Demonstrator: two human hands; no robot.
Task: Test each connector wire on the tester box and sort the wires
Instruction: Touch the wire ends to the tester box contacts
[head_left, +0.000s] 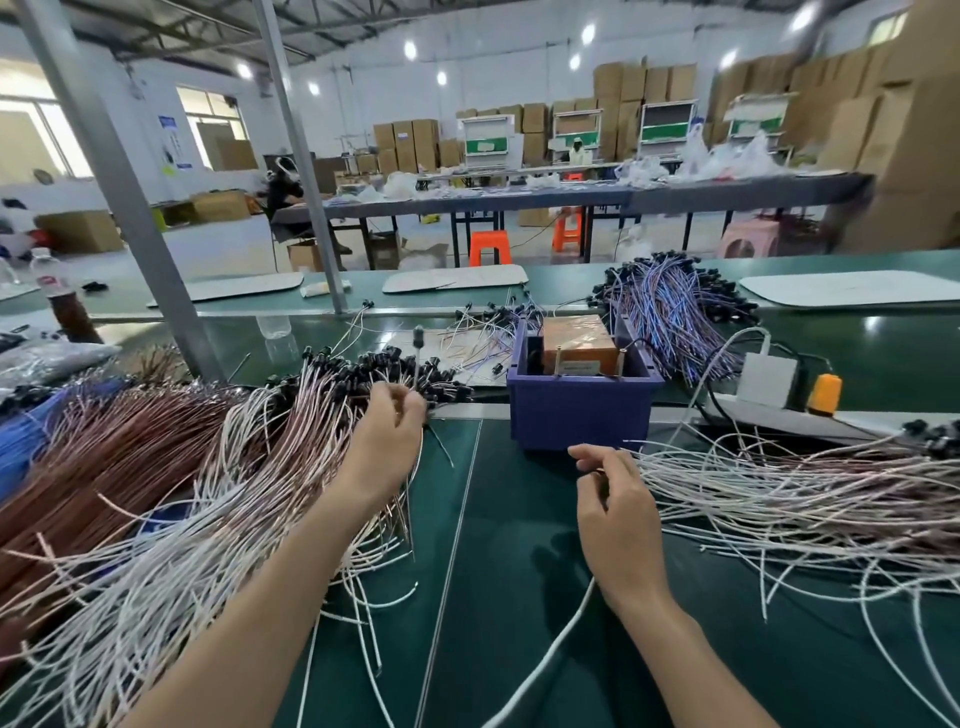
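A large pile of white and copper connector wires with black plugs covers the left of the green mat. My left hand pinches one wire from that pile; it stands upright with its black plug at the top. The tester, an orange box inside a purple bin, sits at the centre. My right hand hovers in front of the bin with its fingers curled around the thin ends of wires from the right-hand pile.
A bundle of blue and purple wires lies behind the bin. A white power strip with an orange plug sits to the right. Metal posts rise at the left. Bare green mat lies between my arms.
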